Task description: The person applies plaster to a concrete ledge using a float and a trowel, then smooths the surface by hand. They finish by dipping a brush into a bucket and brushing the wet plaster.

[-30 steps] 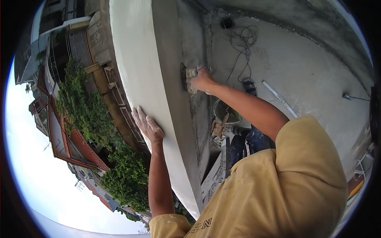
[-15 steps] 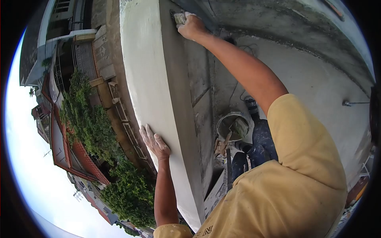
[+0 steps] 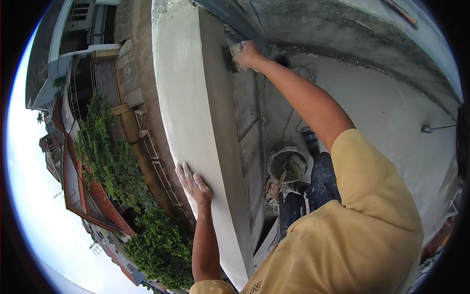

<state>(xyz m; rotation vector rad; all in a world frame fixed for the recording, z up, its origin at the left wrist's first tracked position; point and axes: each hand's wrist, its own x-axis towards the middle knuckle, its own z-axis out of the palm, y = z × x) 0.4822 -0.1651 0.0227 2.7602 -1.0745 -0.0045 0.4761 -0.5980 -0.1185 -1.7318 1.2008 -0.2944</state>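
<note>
A long plastered wall (image 3: 188,98) runs from top to bottom of the view, its pale top smooth and its inner side face darker. My left hand (image 3: 196,185) lies flat on the wall top near the outer edge, fingers stretched out and dusted with plaster. Farther along, my right hand (image 3: 249,55) grips a brush (image 3: 236,53), a pale block with a dark side turned to the wall. That dark side is against the inner side face, just below the top edge. Its exact shape is partly hidden by my fingers.
Below the inner side stands a bucket (image 3: 272,169) with grey material and a tool in it, beside my legs (image 3: 323,174). A cable (image 3: 306,73) lies on the concrete floor (image 3: 377,108). Beyond the outer edge are trees (image 3: 110,152) and houses far below.
My right hand has moved with the brush toward me and downward along the inner side face. My left hand stays at about the same spot on the wall top.
</note>
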